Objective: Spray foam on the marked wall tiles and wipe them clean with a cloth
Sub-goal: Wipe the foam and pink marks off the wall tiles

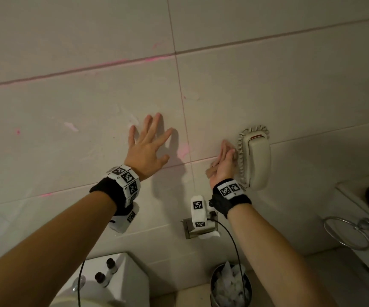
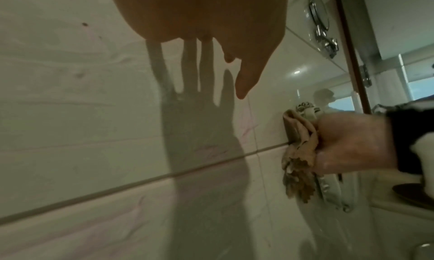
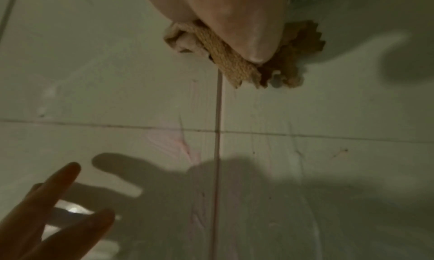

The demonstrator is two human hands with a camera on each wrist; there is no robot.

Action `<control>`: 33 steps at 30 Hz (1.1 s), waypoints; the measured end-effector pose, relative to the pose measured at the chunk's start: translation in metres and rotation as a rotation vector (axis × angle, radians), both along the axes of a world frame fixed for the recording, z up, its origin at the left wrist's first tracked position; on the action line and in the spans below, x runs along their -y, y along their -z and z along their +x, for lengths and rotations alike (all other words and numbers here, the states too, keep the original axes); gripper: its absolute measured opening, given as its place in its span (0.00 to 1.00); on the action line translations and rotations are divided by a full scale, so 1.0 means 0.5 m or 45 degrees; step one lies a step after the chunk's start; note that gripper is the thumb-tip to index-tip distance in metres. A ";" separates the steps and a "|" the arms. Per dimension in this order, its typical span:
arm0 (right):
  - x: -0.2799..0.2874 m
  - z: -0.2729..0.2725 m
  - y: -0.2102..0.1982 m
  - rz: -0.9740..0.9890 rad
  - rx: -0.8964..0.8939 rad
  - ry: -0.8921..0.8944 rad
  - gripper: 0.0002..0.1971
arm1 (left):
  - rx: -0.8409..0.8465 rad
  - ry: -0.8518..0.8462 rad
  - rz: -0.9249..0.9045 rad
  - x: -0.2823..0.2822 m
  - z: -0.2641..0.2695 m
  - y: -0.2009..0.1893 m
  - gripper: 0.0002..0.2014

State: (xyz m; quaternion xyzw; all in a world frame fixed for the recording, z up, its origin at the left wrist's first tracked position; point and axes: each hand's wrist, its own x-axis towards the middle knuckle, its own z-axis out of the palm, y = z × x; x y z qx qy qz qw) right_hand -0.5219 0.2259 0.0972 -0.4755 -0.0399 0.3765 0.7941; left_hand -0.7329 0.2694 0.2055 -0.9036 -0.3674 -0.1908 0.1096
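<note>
Beige wall tiles [image 1: 90,107] carry faint pink marks [image 1: 183,150] along the grout and thin white foam smears [image 1: 70,126]. My left hand [image 1: 148,147] is spread with straight fingers just off the tile and holds nothing; its fingers [image 3: 58,199] show low left in the right wrist view. To its right, my right hand [image 1: 224,160] presses a bunched tan cloth [image 1: 211,171] onto the tile, right beside the wall phone. Its thumb [image 3: 246,37] lies over a fold of the cloth [image 3: 230,65]. The cloth [image 2: 300,152] hangs below that hand [image 2: 352,143]. No spray can is in view.
A beige wall phone [image 1: 256,160] with a coiled cord hangs right of my right hand. Below are a tissue holder [image 1: 188,229], a toilet tank [image 1: 130,284] with small bottles [image 1: 110,263], a full bin [image 1: 230,284], a towel ring [image 1: 347,233] and a counter edge [image 1: 351,196].
</note>
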 end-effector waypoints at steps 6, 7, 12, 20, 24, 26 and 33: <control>-0.057 -0.017 0.010 -0.688 0.557 -0.012 0.33 | -0.095 -0.090 0.171 -0.027 -0.029 0.013 0.44; -0.056 -0.025 -0.004 -0.710 0.489 0.027 0.33 | -0.104 -0.082 0.199 -0.031 -0.034 0.014 0.44; -0.068 -0.056 -0.005 -0.636 0.556 0.183 0.32 | -0.135 -0.032 0.319 -0.049 -0.061 0.018 0.47; -0.082 -0.073 -0.015 -0.617 0.449 0.278 0.30 | -0.163 -0.019 0.384 -0.066 -0.087 0.022 0.50; -0.085 -0.099 -0.049 -0.396 0.357 0.519 0.31 | -0.189 -0.004 0.422 -0.070 -0.100 0.019 0.51; -0.083 -0.110 -0.050 -0.304 0.363 0.540 0.27 | -0.197 -0.001 0.438 -0.072 -0.106 0.019 0.51; -0.091 -0.079 -0.009 -0.368 0.608 0.381 0.32 | -0.220 0.019 0.488 -0.082 -0.129 0.020 0.50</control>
